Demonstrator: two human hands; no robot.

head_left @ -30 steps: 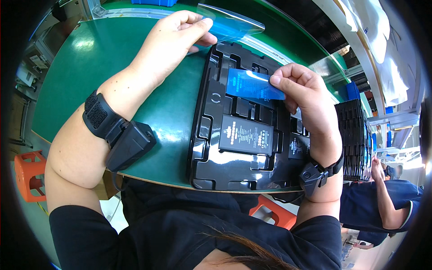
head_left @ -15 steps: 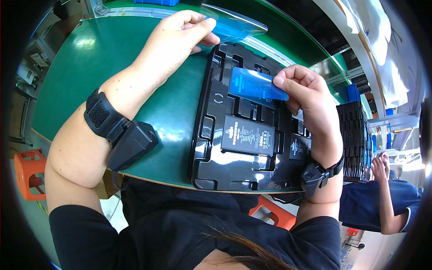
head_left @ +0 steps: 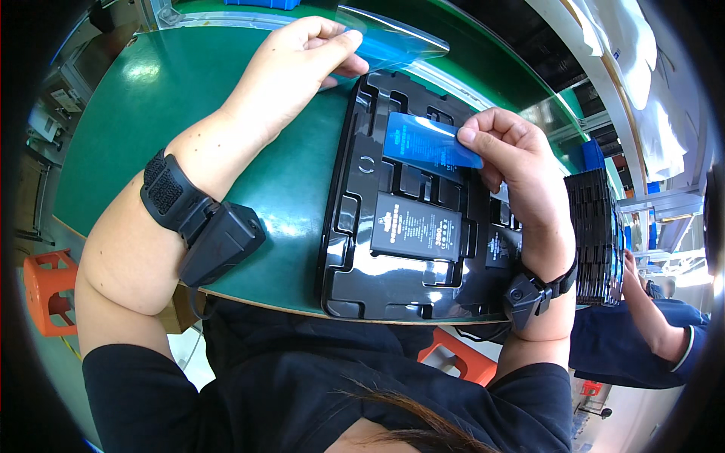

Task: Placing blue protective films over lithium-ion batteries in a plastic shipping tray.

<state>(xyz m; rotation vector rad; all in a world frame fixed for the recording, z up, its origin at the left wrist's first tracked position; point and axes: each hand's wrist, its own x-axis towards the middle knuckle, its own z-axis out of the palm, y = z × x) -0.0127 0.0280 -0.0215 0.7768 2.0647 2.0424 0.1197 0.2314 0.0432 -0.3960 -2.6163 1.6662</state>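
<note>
Person seated at a green work table [head_left: 136, 121], viewed from above. A black moulded plastic tray [head_left: 355, 226] lies on the table in front of them, long side running away from the body.

Right hand [head_left: 521, 166]: thumb and fingers pinched shut on the edge of a blue flat battery cell [head_left: 423, 142], which sits over the far compartment of the tray, slightly tilted. Cannot tell whether it is fully seated.

Left hand [head_left: 291, 68]: fingertips closed on a strip of clear blue film [head_left: 393, 41], held just past the far end of the tray, above the table.

A black battery cell [head_left: 415, 226] with a white label lies flat in the middle compartment.

Both wrists carry black strapped devices. A stack of black trays [head_left: 593, 234] stands to the right of the right forearm. Orange stool [head_left: 45, 291] below the table, at left. Another person's arm [head_left: 649, 317] shows at far right.
</note>
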